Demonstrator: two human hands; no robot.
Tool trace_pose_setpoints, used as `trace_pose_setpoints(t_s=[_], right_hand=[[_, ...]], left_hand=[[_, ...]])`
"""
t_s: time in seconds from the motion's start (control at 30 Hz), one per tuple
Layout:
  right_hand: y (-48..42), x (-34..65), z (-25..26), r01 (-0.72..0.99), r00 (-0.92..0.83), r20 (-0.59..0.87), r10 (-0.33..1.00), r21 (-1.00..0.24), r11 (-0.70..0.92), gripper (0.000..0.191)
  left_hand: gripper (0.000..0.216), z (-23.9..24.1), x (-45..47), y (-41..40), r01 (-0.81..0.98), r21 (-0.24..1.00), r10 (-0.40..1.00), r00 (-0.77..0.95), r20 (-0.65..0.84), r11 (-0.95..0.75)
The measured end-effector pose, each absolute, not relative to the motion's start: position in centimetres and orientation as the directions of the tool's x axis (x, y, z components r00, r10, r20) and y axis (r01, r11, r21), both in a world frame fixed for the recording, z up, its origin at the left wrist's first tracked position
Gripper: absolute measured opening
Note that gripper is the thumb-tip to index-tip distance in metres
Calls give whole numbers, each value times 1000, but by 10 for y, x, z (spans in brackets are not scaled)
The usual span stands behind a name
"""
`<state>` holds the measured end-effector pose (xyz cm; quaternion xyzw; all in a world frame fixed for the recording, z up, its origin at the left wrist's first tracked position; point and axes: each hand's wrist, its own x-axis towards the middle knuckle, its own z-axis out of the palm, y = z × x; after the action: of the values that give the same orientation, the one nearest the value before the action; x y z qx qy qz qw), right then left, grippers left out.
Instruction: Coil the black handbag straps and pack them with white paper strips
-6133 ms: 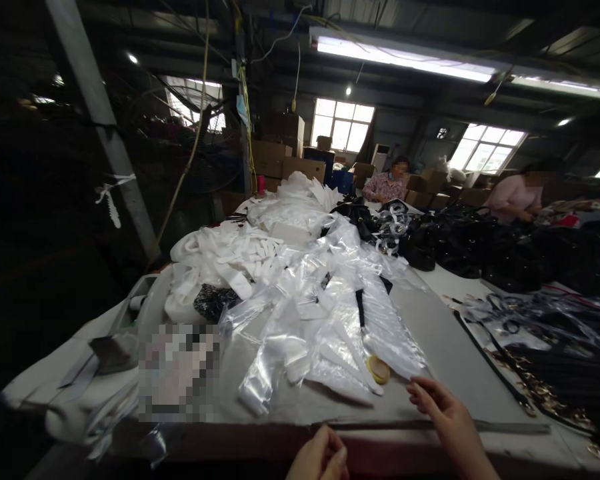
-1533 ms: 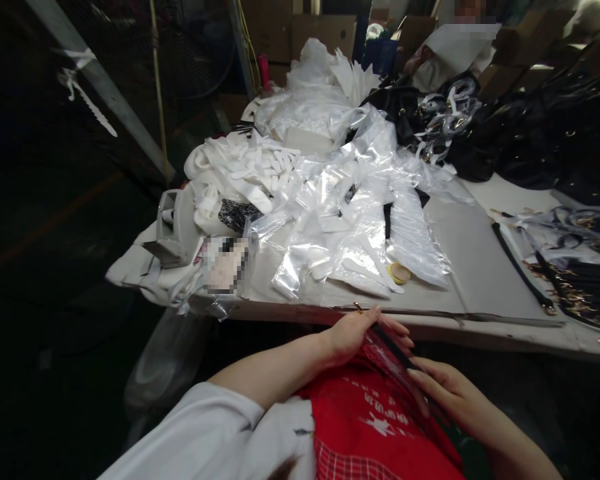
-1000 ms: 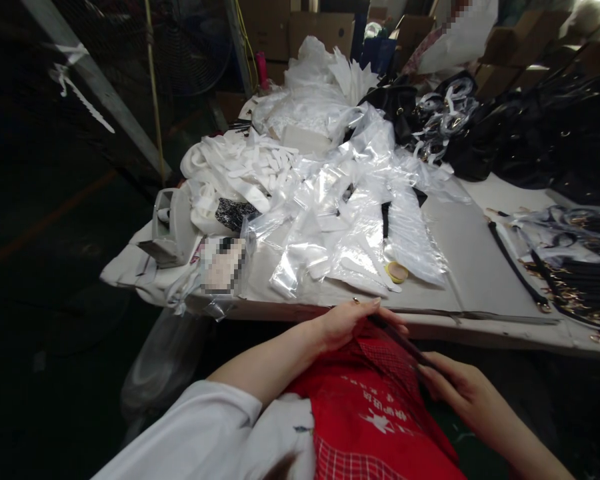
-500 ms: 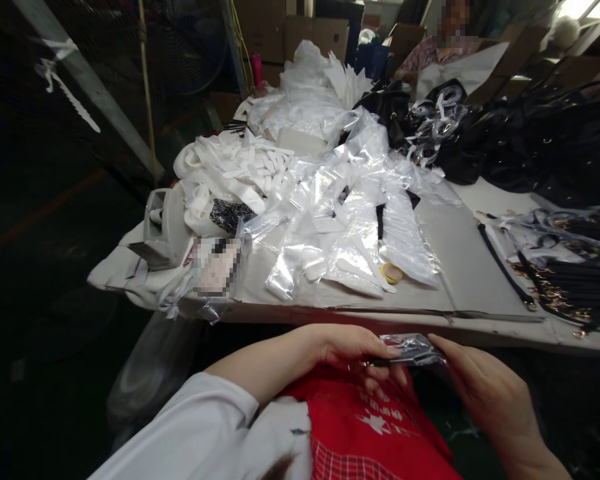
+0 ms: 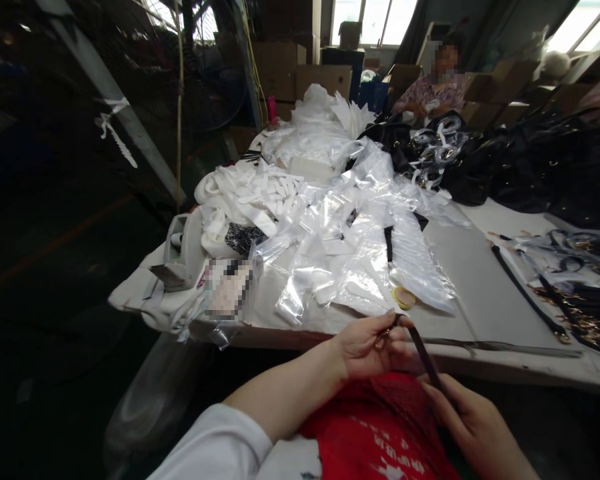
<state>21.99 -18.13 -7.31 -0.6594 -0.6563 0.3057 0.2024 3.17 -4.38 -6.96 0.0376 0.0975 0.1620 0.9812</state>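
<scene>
A narrow dark strap (image 5: 424, 352) runs between my two hands in front of the red apron (image 5: 380, 427). My left hand (image 5: 373, 348) pinches its upper end, where a small gold-coloured metal fitting shows among the fingers. The strap bends over there and slants down to the right. My right hand (image 5: 463, 408) is closed round its lower part, and the far end is hidden behind that hand. Both hands are just off the table's front edge. Closest to my left hand on the table is a yellow-rimmed roll of tape (image 5: 404, 298).
Clear plastic bags (image 5: 305, 267) cover the table's middle, beside white strips (image 5: 250, 193) and a tape dispenser (image 5: 177, 257). Black straps with gold clasps (image 5: 580, 293) lie at right, black bags (image 5: 530, 167) behind them. A person (image 5: 435, 87) sits at the back.
My hands held a bundle with clear plastic over it; now a bare strap stretches between them. My left hand is raised and my right hand lower. The view has tilted up.
</scene>
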Motion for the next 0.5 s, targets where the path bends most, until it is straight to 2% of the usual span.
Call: trace_pose_setpoints(t_s=[0.03, 0.07, 0.13, 0.2, 0.23, 0.3, 0.37, 0.43, 0.5], right_hand=[[-176, 209, -70, 686, -58, -174, 983, -722, -88, 32], [-171, 199, -65, 641, -63, -187, 980, -761, -104, 33], [-163, 188, -56, 572, -56, -185, 981, -811, -120, 34], [-160, 189, -46, 516, -57, -206, 977, -844, -148, 33], [-160, 193, -41, 486, -53, -234, 971, -855, -180, 32], [-162, 207, -32, 423, -24, -315, 949, -863, -276, 34], [-162, 222, -24, 405, 7, -387, 922, -842, -356, 37], [-159, 235, -18, 500, 5, -408, 913, -789, -356, 40], [-155, 242, -17, 652, 4, -332, 943, -714, -254, 36]], left_hand=[[25, -67, 41, -45, -406, 138, 426, 885, -190, 903], [28, -65, 51, -47, -480, 228, 522, 832, -187, 847], [33, -63, 63, -51, -522, 567, 690, 714, -119, 638], [34, -62, 65, -56, -364, 895, 748, 662, 53, 259], [36, -63, 63, -58, -240, 970, 720, 680, 137, 43], [40, -64, 54, -62, -39, 949, 594, 772, 227, -312], [39, -66, 45, -66, 62, 846, 472, 850, 233, -529], [39, -67, 39, -70, 90, 804, 409, 890, 200, -588], [42, -66, 38, -72, 63, 886, 419, 895, 153, -459]])
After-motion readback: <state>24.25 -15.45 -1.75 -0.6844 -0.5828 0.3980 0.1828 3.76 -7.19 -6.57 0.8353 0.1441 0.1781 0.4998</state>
